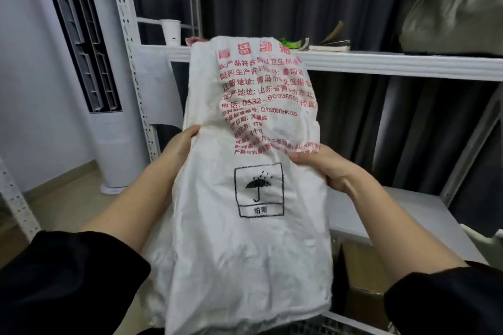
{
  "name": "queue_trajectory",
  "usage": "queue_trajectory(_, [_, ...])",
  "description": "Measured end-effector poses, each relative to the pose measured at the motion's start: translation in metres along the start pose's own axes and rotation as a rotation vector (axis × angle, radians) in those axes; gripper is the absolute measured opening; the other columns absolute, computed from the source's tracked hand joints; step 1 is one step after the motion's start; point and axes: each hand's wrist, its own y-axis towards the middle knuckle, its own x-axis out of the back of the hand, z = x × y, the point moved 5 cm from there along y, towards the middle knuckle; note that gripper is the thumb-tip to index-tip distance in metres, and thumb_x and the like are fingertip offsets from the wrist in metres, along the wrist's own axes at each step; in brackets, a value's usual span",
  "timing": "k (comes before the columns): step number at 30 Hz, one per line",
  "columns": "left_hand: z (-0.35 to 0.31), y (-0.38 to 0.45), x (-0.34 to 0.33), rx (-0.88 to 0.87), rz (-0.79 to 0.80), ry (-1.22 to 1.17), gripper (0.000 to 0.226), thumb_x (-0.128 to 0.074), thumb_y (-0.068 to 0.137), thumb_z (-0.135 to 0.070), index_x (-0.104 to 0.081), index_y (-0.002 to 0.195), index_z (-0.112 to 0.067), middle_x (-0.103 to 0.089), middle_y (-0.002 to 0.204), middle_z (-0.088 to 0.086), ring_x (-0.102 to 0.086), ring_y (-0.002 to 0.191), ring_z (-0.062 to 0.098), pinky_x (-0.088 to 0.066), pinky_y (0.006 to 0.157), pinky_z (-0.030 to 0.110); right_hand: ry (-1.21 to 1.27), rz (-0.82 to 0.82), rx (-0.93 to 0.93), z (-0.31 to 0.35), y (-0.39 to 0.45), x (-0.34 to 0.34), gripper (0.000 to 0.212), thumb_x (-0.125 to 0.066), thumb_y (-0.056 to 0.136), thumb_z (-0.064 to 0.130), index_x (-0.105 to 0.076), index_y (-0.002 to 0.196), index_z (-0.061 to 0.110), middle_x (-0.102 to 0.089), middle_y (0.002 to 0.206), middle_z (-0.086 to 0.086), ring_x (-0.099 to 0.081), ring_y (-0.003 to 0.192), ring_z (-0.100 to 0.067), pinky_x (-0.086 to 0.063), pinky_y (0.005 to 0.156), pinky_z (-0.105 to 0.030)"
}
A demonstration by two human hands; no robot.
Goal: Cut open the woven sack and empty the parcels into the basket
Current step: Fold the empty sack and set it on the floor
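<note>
A white woven sack (245,247) with red print and a black umbrella mark hangs upright in front of me, limp and creased. My left hand (181,145) grips its left edge about halfway up. On the opposite edge, at nearly the same height, my right hand (324,168) pinches the cloth. The sack's lower end reaches down to a wire basket (329,325), of which only a strip shows at the bottom. A brown cardboard parcel (362,277) lies low on the right, behind the sack. No cutting tool is visible.
A white metal shelf (381,62) runs behind the sack, carrying a paper cup (171,31), books (330,44) and a grey-green bundle (451,16). A lower shelf board (424,215) sits at the right. A standing air conditioner (89,62) fills the left corner. Dark curtains hang behind.
</note>
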Motion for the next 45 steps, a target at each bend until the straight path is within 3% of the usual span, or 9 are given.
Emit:
queue_trajectory(6, [0.027, -0.011, 0.004, 0.210, 0.486, 0.259, 0.091, -0.086, 0.039, -0.059, -0.062, 0.121, -0.026, -0.069, 0.118, 0.002, -0.062, 0.112, 0.021, -0.044, 0.097, 0.040, -0.115, -0.333, 0.271, 0.010, 0.006, 0.006, 0.040, -0.070, 0.078, 0.004, -0.060, 0.110, 0.025, -0.068, 0.102, 0.008, -0.065, 0.092, -0.009, -0.053, 0.075, -0.022])
queue_trajectory(10, [0.030, -0.005, 0.008, 0.059, 0.435, 0.406, 0.106, -0.093, 0.033, -0.040, -0.054, 0.129, -0.016, -0.066, 0.122, 0.003, -0.061, 0.113, 0.021, -0.047, 0.097, 0.037, -0.203, -0.366, 0.358, 0.013, 0.002, -0.008, 0.034, -0.062, 0.082, 0.004, -0.062, 0.093, 0.036, -0.068, 0.097, 0.014, -0.064, 0.093, -0.007, -0.052, 0.086, -0.031])
queue_trajectory(19, [0.032, -0.004, 0.025, -0.089, 0.232, 0.115, 0.042, -0.054, 0.087, -0.003, -0.050, 0.127, -0.014, -0.066, 0.114, 0.004, -0.065, 0.097, 0.019, -0.053, 0.071, 0.029, 0.330, -0.383, 0.112, -0.033, 0.000, 0.017, 0.030, -0.059, 0.091, 0.019, -0.057, 0.121, 0.017, -0.068, 0.114, -0.005, -0.067, 0.100, -0.019, -0.054, 0.081, -0.034])
queue_trajectory(26, [0.011, 0.007, 0.025, -0.121, 0.125, 0.468, 0.077, -0.070, 0.068, -0.036, -0.040, 0.136, -0.015, -0.060, 0.125, 0.005, -0.064, 0.103, 0.022, -0.053, 0.088, 0.040, -0.674, -0.598, 0.164, -0.004, -0.003, 0.026, 0.079, -0.059, 0.084, 0.049, -0.018, 0.148, 0.028, -0.042, 0.142, -0.003, -0.043, 0.129, -0.024, -0.037, 0.105, -0.044])
queue_trajectory(29, [-0.006, -0.004, 0.001, -0.214, 0.171, 0.606, 0.056, -0.062, 0.086, -0.032, -0.034, 0.134, -0.024, -0.053, 0.119, -0.006, -0.057, 0.094, 0.007, -0.047, 0.075, 0.024, -1.084, -0.312, 0.487, 0.028, 0.001, -0.016, 0.096, -0.067, 0.073, 0.062, -0.019, 0.149, 0.031, -0.017, 0.158, 0.005, -0.015, 0.145, -0.017, -0.018, 0.115, -0.047])
queue_trajectory(32, [-0.017, -0.014, -0.025, -0.302, 0.264, 0.694, 0.043, -0.055, 0.093, -0.030, -0.035, 0.132, -0.027, -0.053, 0.114, -0.013, -0.054, 0.093, 0.001, -0.044, 0.072, 0.020, -1.158, -0.009, 0.506, 0.033, 0.010, -0.049, 0.111, -0.072, 0.062, 0.067, -0.013, 0.150, 0.033, -0.012, 0.159, 0.011, -0.003, 0.147, -0.012, -0.011, 0.119, -0.046])
queue_trajectory(36, [-0.029, -0.031, -0.043, -0.328, 0.420, 0.688, 0.028, -0.057, 0.093, -0.025, -0.046, 0.117, -0.033, -0.060, 0.108, -0.011, -0.061, 0.098, 0.007, -0.051, 0.078, 0.024, -1.069, 0.065, 0.456, 0.022, 0.013, -0.058, 0.123, -0.077, 0.056, 0.066, -0.003, 0.150, 0.036, -0.001, 0.159, 0.015, 0.003, 0.146, -0.007, -0.003, 0.120, -0.037])
queue_trajectory(41, [-0.029, -0.037, -0.061, -0.397, 0.536, 0.874, 0.055, -0.066, 0.076, -0.024, -0.041, 0.122, -0.040, -0.055, 0.115, 0.001, -0.056, 0.106, 0.017, -0.049, 0.092, 0.035, -0.802, 0.148, 0.307, 0.004, 0.012, -0.067, 0.116, -0.084, 0.050, 0.059, -0.016, 0.143, 0.041, -0.029, 0.149, 0.017, -0.029, 0.138, -0.010, -0.029, 0.114, -0.041])
queue_trajectory(45, [-0.025, -0.042, -0.074, -0.403, 0.566, 0.789, 0.048, -0.056, 0.084, -0.002, -0.040, 0.122, -0.027, -0.052, 0.100, -0.008, -0.054, 0.083, 0.003, -0.048, 0.072, 0.016, -0.424, 0.335, 0.300, 0.001, 0.002, -0.079, 0.061, -0.082, 0.071, 0.024, -0.050, 0.123, 0.030, -0.060, 0.125, -0.005, -0.057, 0.117, -0.020, -0.046, 0.102, -0.041])
